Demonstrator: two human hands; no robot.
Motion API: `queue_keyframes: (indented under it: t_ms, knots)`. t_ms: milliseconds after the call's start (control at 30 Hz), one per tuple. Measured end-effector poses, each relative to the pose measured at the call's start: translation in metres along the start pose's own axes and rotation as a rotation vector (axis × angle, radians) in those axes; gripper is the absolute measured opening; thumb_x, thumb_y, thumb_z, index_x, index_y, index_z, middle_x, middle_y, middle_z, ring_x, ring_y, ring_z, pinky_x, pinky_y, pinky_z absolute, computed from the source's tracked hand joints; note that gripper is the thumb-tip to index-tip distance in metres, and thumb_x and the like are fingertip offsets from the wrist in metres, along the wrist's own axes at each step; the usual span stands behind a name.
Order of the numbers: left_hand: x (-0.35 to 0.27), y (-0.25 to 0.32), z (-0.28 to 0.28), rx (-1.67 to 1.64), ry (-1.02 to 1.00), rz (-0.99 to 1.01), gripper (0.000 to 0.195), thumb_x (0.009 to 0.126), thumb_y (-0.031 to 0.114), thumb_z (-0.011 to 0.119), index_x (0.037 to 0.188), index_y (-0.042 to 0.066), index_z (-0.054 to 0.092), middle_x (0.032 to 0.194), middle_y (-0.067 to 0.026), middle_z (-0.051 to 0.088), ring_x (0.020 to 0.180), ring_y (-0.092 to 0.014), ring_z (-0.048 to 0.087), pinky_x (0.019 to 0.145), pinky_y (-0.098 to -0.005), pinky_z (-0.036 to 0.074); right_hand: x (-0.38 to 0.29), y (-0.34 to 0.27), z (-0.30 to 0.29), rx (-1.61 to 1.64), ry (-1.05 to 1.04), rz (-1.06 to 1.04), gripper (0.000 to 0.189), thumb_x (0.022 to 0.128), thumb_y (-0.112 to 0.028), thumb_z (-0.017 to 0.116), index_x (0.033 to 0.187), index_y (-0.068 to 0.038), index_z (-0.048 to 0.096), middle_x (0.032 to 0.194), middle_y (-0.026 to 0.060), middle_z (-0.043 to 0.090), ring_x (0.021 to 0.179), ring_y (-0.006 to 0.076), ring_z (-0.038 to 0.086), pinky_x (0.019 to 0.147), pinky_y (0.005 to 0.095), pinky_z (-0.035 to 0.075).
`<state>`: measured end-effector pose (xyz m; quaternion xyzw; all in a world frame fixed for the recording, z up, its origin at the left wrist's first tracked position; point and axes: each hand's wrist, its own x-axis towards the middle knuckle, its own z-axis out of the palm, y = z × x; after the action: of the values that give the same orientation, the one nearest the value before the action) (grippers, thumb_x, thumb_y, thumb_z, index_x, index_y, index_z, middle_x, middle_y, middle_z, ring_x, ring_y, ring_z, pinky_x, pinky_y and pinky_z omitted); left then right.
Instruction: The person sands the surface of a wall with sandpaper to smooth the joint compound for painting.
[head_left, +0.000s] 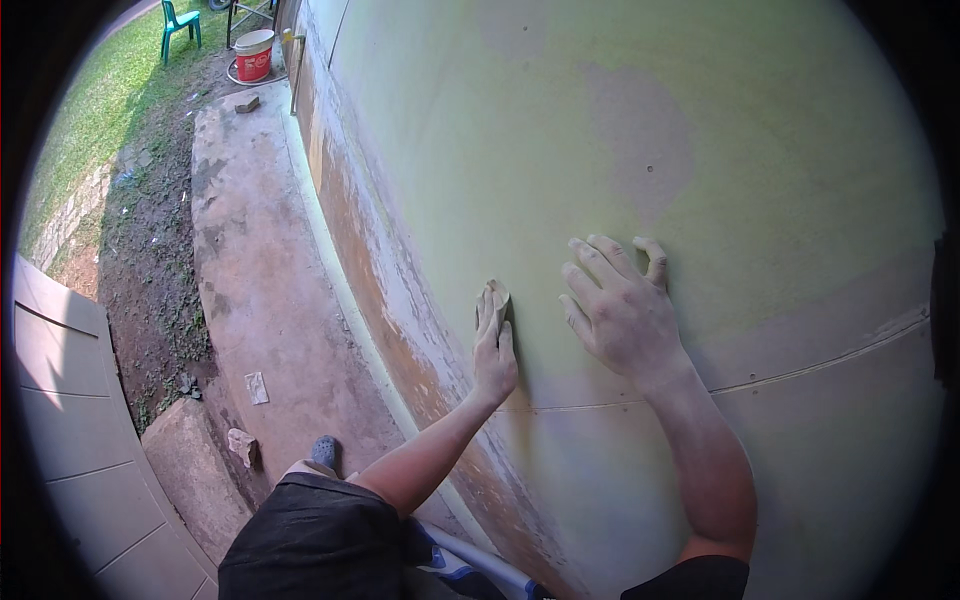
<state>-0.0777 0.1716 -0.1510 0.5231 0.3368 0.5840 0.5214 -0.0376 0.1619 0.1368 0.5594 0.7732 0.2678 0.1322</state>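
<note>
My left hand (495, 352), pale with dust, presses a folded piece of sandpaper or similar sheet (502, 294) against the green-tinged wall panel (465, 210). What the sheet is exactly I cannot tell. Up and to the right of it, my right hand (626, 315) rests on the same panel with its fingers spread and nothing in it; dust coats its fingers and back. A greyish patch (637, 127) with a screw hole shows above my right hand. Below both hands a thin panel seam (600, 406) crosses the wall.
Along the wall's foot runs a concrete walkway (270, 247) with a crumpled wrapper or paper (256, 388), a stone (242, 447) and a brick piece (247, 104). Farther off stand a red and white bucket (253, 61), a pipe with a tap (298, 71) and a green plastic chair (180, 24).
</note>
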Motion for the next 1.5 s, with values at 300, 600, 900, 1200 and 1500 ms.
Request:
queue_keyframes:
  t_ms: [300,600,900,1200,1500]
  knots:
    - [0.139,-0.009,-0.05,-0.26,0.018,-0.526,0.049,0.111,0.019,0.04,0.154,-0.004,0.044,0.162,-0.0271,0.041,0.154,-0.035,0.035,0.125,-0.0376,0.027,-0.005,0.002,-0.006,0.019,0.025,0.01,0.025,0.097,-0.03,0.067,0.116,-0.014,0.07,0.135,0.0051,0.066,0.133,0.0174,0.053,0.116,0.054,0.028]
    - [-0.045,-0.041,0.001,0.009,0.041,-0.211,0.052,0.11,0.016,0.039,0.16,0.0,0.037,0.167,-0.0255,0.032,0.157,-0.038,0.026,0.128,-0.0396,0.021,0.01,0.012,-0.008,0.003,0.141,-0.022,0.018,0.095,-0.027,0.067,0.107,-0.015,0.07,0.119,0.0033,0.068,0.126,0.0188,0.055,0.114,0.0532,0.031]
    - [-0.08,0.046,0.05,-0.007,0.011,-0.151,0.054,0.11,0.013,0.036,0.162,-0.003,0.029,0.171,-0.0248,0.022,0.16,-0.038,0.017,0.131,-0.0419,0.014,-0.009,0.022,-0.003,0.029,0.166,0.016,0.014,0.095,-0.026,0.067,0.104,-0.016,0.071,0.112,0.0026,0.068,0.124,0.0191,0.056,0.114,0.0533,0.032]
    - [0.005,-0.014,0.015,-0.162,0.143,-0.331,0.054,0.111,0.017,0.037,0.161,-0.003,0.032,0.168,-0.0259,0.029,0.158,-0.037,0.024,0.129,-0.0384,0.02,-0.014,0.006,-0.016,0.016,0.069,-0.026,0.016,0.096,-0.026,0.066,0.107,-0.016,0.073,0.114,0.0033,0.068,0.128,0.0195,0.056,0.118,0.0535,0.029]
    - [-0.057,-0.012,0.004,0.023,0.007,-0.188,0.053,0.11,0.009,0.034,0.162,0.0,0.032,0.173,-0.0222,0.018,0.161,-0.039,0.012,0.131,-0.0423,0.014,0.01,0.002,0.004,-0.191,0.006,-0.004,0.035,0.096,-0.033,0.067,0.128,-0.018,0.068,0.15,0.004,0.058,0.146,0.0175,0.044,0.12,0.0549,0.025]
